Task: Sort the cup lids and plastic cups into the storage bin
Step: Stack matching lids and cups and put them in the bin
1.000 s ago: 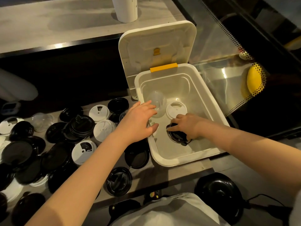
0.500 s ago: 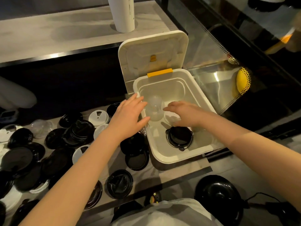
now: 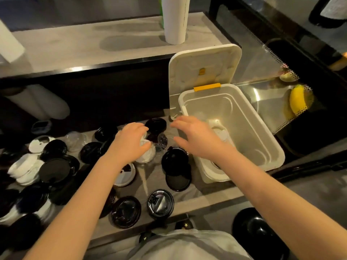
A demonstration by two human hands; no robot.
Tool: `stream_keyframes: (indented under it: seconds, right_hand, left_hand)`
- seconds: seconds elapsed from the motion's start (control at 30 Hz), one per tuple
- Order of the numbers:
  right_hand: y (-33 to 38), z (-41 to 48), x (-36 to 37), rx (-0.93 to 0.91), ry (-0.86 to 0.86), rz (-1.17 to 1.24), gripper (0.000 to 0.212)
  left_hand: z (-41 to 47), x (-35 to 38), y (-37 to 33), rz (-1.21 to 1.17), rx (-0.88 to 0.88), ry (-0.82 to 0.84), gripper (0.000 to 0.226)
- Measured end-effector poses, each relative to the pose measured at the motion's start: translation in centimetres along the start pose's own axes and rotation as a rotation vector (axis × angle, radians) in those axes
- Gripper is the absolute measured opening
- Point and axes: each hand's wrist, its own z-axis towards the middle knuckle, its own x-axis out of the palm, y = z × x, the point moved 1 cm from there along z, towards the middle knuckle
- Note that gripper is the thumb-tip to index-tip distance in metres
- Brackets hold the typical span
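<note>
Dozens of lids (image 3: 54,170) crowd the worktop (image 3: 189,196) beside the storage bin (image 3: 279,156); left hand (image 3: 131,143) curls round a white lid (image 3: 148,156); right hand (image 3: 197,139) hovers spread, empty; stacked lids may slip mid-carry and scatter.

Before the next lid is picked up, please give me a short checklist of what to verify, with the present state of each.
1. Bin lid stands open: ok.
2. Storage bin has free floor space: ok.
3. Right hand is empty, fingers spread: ok.
4. Left hand has its fingers curled on a white lid; firm grip: cannot tell.
5. Black lid beside the bin lies uncovered, near the right hand: ok.
</note>
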Motion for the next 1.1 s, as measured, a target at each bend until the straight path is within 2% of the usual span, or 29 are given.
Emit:
stream_keyframes:
  seconds: [0.13, 0.37, 0.43, 0.6, 0.77, 0.9, 1.0, 1.1]
  right_hand:
    - [1.8, -0.3, 4.6, 0.044, 0.116, -0.004, 0.05]
    - [1.0, -1.5, 12.0, 0.333, 0.414, -0.208, 0.09]
    - [0.7, -1.6, 13.1, 0.366, 0.402, -0.209, 0.086]
    - [0.4, -2.0, 13.8, 0.353, 0.227, -0.208, 0.049]
    - [0.6, -2.0, 12.3, 0.394, -0.047, -0.028, 0.027]
    - [1.4, -1.5, 10.1, 0.453, -0.214, 0.441, 0.029]
    - [1.8, -1.2, 8.7, 0.408, -0.23, 0.645, 0.032]
    - [2.2, -1.0, 7.8, 0.391, -0.125, 0.927, 0.031]
  left_hand:
    - [-1.6, 2.5, 2.5, -0.055, -0.06, 0.093, 0.053]
    - [-3.5, 7.4, 3.0, -0.14, -0.056, 0.186, 0.055]
    - [-3.8, 8.1, 2.6, -0.164, -0.042, 0.186, 0.054]
    - [-3.9, 8.5, 2.2, -0.222, -0.015, 0.121, 0.053]
    - [-3.7, 7.9, 2.1, -0.279, -0.032, 0.067, 0.058]
    - [-3.6, 6.8, 1.7, -0.453, -0.056, -0.015, 0.068]
    - [-3.4, 5.6, 1.3, -0.617, -0.081, -0.05, 0.075]
    - [-3.2, 4.5, 1.1, -0.774, -0.093, -0.055, 0.068]
